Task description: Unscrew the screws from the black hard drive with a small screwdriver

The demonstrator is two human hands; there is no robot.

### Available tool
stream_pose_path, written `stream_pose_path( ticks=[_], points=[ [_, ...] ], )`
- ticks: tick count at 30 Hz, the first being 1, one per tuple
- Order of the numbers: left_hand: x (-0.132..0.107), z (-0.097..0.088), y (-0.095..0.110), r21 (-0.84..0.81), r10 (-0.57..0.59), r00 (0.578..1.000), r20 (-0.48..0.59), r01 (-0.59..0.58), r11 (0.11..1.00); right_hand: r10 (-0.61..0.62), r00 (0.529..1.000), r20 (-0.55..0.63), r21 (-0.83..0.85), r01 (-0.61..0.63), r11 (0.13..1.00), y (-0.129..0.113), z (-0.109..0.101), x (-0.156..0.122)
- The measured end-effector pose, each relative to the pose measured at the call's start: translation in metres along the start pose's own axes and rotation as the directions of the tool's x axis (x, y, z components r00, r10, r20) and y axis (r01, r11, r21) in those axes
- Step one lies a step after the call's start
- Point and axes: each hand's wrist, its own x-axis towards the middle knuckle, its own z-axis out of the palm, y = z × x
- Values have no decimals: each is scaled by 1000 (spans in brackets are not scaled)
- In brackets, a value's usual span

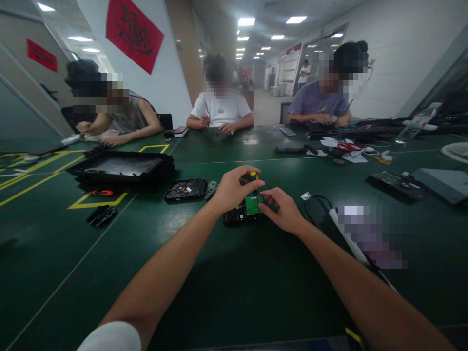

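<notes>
A hard drive [236, 216] with a green circuit board [252, 205] on top lies on the green table in front of me. My left hand [237, 185] is closed around a screwdriver [253, 174] with a yellow-topped handle, held upright over the board. Its tip is hidden. At the right end of the drive my right hand [283, 208] curves its fingers around the edge, its thumb touching the board. Left of the drive lie a small loose circuit board [211, 190] and a second black drive [185, 190].
A black tray-like housing [120, 165] stands at the left, with dark pieces [101, 215] before it. To the right are a cable [318, 197], a white strip [349, 236], another drive [397, 186] and a grey box [442, 184]. Three people sit across the table.
</notes>
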Motion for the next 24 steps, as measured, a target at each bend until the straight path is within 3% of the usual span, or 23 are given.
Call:
stream_pose_path(
  ticks=[6,9,12,15,18,21,24],
  points=[
    [-4,10,5,-160,27,991,135,-5,987,-19,979,-201,-42,11,999,-11,1,-1],
    [-6,16,4,-150,16,991,136,5,989,9,970,-245,-57,-23,998,-11,2,-2],
    [-4,16,-11,-155,-18,994,106,34,987,72,959,-275,-46,-88,995,-8,1,-2],
    [2,1,-40,-65,-153,986,-60,149,987,150,945,-290,-48,-171,984,-1,0,-1],
    [7,-26,-72,23,-330,897,-295,352,936,200,940,-276,-65,-226,972,6,0,1],
    [9,-53,-91,71,-359,827,-433,428,901,204,941,-270,-71,-230,971,11,0,2],
    [10,-69,-95,22,-368,792,-487,433,901,189,941,-280,-72,-217,973,11,0,2]
  ],
)
